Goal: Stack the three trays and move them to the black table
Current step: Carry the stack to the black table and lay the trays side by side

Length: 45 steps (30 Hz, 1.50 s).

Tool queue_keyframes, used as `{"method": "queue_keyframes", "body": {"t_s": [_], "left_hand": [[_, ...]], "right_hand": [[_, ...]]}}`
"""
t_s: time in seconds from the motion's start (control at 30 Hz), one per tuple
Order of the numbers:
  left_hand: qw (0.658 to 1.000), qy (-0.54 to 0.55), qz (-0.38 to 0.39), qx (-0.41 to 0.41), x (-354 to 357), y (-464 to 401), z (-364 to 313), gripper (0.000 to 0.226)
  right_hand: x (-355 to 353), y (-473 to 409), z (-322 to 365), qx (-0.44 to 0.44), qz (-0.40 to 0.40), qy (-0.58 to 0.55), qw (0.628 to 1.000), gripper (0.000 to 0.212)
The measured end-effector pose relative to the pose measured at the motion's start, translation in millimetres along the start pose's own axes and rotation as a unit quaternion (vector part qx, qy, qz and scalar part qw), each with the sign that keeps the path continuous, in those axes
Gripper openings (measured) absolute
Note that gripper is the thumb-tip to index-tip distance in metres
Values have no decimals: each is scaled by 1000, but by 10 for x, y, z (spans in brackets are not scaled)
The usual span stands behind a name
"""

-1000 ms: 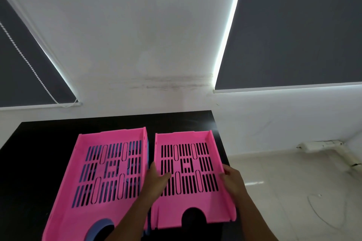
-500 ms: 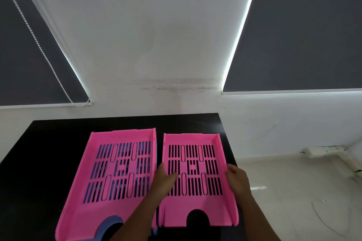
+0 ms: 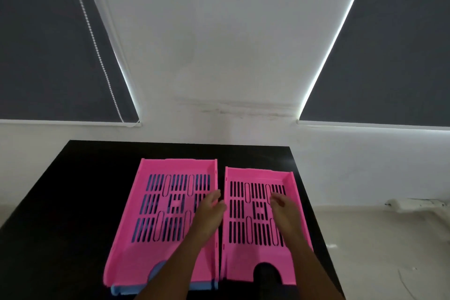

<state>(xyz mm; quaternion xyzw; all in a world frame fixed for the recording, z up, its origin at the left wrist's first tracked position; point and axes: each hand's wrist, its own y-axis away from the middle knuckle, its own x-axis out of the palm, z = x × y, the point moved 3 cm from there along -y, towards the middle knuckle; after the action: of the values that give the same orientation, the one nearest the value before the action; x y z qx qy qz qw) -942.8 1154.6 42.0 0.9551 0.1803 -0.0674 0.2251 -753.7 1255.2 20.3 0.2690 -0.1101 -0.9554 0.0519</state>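
Note:
Two pink slotted trays lie side by side on the black table (image 3: 60, 202). The left pink tray (image 3: 151, 234) sits on top of a blue tray (image 3: 136, 288), whose edge shows at its front. The right pink tray (image 3: 246, 253) lies flat on its own. My left hand (image 3: 210, 212) hovers over the gap between the two pink trays with fingers apart, holding nothing. Fingers loose and empty, my right hand (image 3: 286, 212) is above the floor of the right tray.
The table stands against a white wall with two dark roller blinds. A bead cord (image 3: 97, 46) hangs by the left blind. To the right of the table lies pale floor with a white power strip (image 3: 414, 204) and a thin cable (image 3: 409, 285).
Both hands have let go of the right pink tray's sides and lifted forward over the trays. The camera has turned a little, so the trays appear further right.

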Motion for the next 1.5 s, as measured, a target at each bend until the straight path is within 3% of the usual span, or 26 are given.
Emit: {"method": "queue_keyframes", "body": {"t_s": [0.17,0.3,0.43,0.53,0.57,0.63,0.77,1.0,1.07,1.3,1.5], "left_hand": [[995,-16,-91,39,-578,62,104,42],[974,-23,-213,76,-1152,109,313,44],[957,-71,-275,56,-1650,177,533,48],[967,-9,-241,-80,-1899,160,780,61],[972,12,-206,-108,-1933,175,810,53],[984,16,-146,-101,-1975,216,843,25],[991,16,-120,-65,-2072,203,864,25],[988,9,-155,-20,-2596,64,792,24],[984,17,-173,-24,-2829,83,870,23],[964,-22,-258,-56,-3717,287,1238,27],[943,-55,-318,-84,-4187,549,1596,28]], "right_hand": [[575,200,189,-19,74,25,997,32],[950,394,290,-22,117,18,993,43],[1220,516,327,-13,134,34,990,41],[1345,550,365,-13,125,44,991,29],[1382,556,378,-13,121,48,991,24],[1446,571,414,-13,110,55,992,19],[1555,590,489,-12,75,60,995,18],[1850,727,969,-66,52,25,996,13],[2045,775,1094,-72,79,20,994,19],[2870,1235,1455,-112,178,7,978,11],[3369,1558,1520,-117,282,-9,952,31]]}}
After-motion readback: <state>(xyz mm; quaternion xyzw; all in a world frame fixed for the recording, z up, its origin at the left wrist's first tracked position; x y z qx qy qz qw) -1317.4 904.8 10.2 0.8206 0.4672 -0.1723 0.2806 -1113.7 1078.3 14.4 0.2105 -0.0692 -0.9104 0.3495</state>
